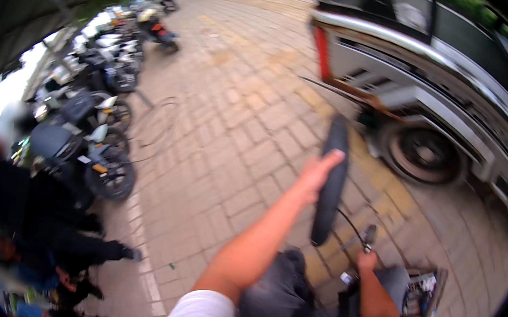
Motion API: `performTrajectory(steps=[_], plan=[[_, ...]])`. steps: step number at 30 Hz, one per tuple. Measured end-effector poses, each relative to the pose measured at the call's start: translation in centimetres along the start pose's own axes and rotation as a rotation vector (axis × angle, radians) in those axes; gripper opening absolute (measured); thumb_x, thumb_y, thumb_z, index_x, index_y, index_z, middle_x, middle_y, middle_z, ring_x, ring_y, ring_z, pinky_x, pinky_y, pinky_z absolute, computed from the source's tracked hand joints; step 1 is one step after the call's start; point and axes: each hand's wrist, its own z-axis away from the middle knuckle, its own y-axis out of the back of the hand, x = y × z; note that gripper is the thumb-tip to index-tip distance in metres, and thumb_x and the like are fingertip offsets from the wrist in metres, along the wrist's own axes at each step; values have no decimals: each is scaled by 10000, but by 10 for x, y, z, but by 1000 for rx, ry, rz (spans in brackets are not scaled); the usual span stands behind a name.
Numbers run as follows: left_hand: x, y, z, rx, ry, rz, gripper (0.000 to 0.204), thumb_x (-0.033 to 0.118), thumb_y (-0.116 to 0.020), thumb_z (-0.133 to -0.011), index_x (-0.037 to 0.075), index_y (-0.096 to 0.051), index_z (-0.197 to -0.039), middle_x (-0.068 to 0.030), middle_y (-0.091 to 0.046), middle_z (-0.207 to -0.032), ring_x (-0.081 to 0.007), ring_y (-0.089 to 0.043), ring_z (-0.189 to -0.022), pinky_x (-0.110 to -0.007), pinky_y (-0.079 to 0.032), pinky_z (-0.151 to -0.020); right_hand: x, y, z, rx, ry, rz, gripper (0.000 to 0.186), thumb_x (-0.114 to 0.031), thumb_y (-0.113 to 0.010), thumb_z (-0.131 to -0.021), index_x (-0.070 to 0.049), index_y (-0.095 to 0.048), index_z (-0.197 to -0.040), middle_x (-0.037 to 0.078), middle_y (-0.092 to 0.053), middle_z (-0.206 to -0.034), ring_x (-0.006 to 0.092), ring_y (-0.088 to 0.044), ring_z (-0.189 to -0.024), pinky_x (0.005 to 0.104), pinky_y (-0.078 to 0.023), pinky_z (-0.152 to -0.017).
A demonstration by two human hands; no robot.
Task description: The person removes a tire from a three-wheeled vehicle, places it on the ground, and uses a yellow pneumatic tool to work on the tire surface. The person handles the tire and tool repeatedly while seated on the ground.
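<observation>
My left hand (317,174) is closed on the side of a black tyre (330,196), seen edge-on and held upright above the paving in front of me. Its thumb lies across the tread. From the tyre's lower part a thin black hose (353,221) bends down toward my right hand (367,259). Those fingers are wrapped round a small tyre inflator (371,234) with a grey head, whose finer parts are blurred. My knees in dark trousers show below both hands.
A box of tools (431,288) stands on the ground at my right. A silver vehicle (426,97) with an exposed wheel is parked beyond. Parked motorbikes (104,115) and seated people (49,228) line the left. A loose cable (160,125) lies on the brick paving (230,149).
</observation>
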Motion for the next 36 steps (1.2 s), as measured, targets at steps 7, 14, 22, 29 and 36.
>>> performTrajectory(steps=[7, 14, 22, 29, 36], plan=[[0, -8, 2, -21, -80, 35, 445, 434, -698, -859, 25, -621, -1015, -58, -633, -821, -139, -605, -672, -295, -512, -594, -11, 12, 8, -63, 19, -8, 409, -303, -631, -768, 57, -651, -962, 313, -649, -973, 452, -626, -987, 484, -493, -868], [8, -6, 14, -23, -92, 10, 478, 442, -661, -879, 0, -607, -1051, -88, -648, -850, -164, -625, -706, -312, -531, -631, -19, 15, 17, -59, -28, -15, 341, -264, -649, -770, 19, -666, -959, 286, -662, -976, 447, -626, -975, 492, -496, -867], [7, 3, 14, -61, -90, -64, 592, 505, -661, -861, -25, -614, -1119, -125, -674, -973, -210, -655, -865, -353, -534, -807, -17, 10, 16, -40, -23, -18, 351, -255, -631, -775, 33, -665, -972, 302, -655, -967, 454, -620, -985, 487, -493, -868], [3, -4, 22, -28, -166, -56, 568, 446, -694, -851, -15, -564, -1157, -108, -638, -983, -183, -623, -852, -329, -517, -758, -9, 1, 10, -12, -46, 10, 369, -242, -658, -743, 60, -643, -954, 306, -652, -994, 453, -626, -973, 489, -503, -861], [4, -24, 58, -94, -367, -108, 557, 326, -729, -841, -26, -518, -1217, -93, -616, -1086, -170, -591, -975, -319, -478, -866, -8, 5, 10, -8, -42, 66, 363, -238, -677, -747, 46, -645, -970, 298, -656, -996, 450, -624, -983, 479, -505, -874]])
